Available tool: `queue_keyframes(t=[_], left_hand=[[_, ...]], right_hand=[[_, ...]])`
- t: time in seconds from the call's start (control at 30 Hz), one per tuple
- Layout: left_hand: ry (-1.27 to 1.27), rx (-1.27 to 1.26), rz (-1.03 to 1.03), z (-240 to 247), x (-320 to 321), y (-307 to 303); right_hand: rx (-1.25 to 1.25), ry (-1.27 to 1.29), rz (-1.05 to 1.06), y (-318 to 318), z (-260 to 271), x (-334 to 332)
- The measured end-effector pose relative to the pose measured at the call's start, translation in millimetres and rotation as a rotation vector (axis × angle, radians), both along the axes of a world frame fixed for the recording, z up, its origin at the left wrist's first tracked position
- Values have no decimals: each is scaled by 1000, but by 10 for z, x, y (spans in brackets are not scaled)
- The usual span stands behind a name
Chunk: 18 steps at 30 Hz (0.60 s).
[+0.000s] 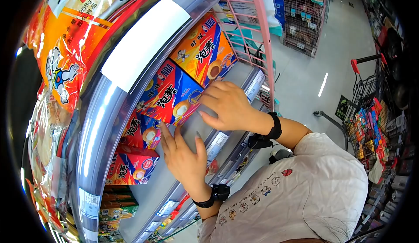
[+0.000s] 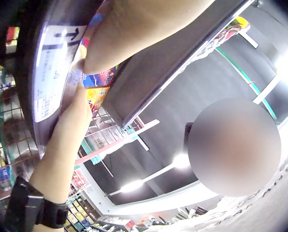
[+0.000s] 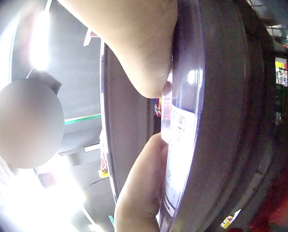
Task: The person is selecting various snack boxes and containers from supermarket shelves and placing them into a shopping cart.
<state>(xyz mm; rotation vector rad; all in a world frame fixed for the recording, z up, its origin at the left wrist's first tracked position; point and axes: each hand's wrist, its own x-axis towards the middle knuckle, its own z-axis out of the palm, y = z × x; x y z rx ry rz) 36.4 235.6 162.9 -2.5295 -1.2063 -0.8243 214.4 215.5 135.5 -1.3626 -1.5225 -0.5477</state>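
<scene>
In the head view, a red-and-blue snack box [image 1: 168, 95] stands on the shelf between both hands. My left hand [image 1: 185, 158] has its fingertips at the box's lower edge, the thumb held apart. At the box's right end, my right hand [image 1: 229, 105] touches the corner with bent fingers, thumb lower down. An orange-red box [image 1: 207, 48] stands right beside it. In the left wrist view, my left hand [image 2: 139, 34] fills the top and hides its fingertips. The right wrist view shows my right hand [image 3: 139, 43] large, its fingertips hidden.
Two more red boxes [image 1: 142, 131] [image 1: 133, 166] stand lower left on the grey shelf [image 1: 159, 190]. A clear curved shelf edge with a blank white label [image 1: 146, 44] arches above. Bagged snacks [image 1: 65, 64] sit at left, a pink wire rack [image 1: 264, 29] at right, and a shopping cart [image 1: 371, 125] behind.
</scene>
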Motion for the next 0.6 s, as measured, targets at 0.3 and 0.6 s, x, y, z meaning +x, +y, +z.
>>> queue_keyframes(t=[0.3,0.6], left_hand=[[-22,-3,-18,1,-7,-15],[-70,49,-65,-19,-44,-25]], right_hand=[[10,11,-6,-13,20,-13],[14,9,-26,-24,38,-19]])
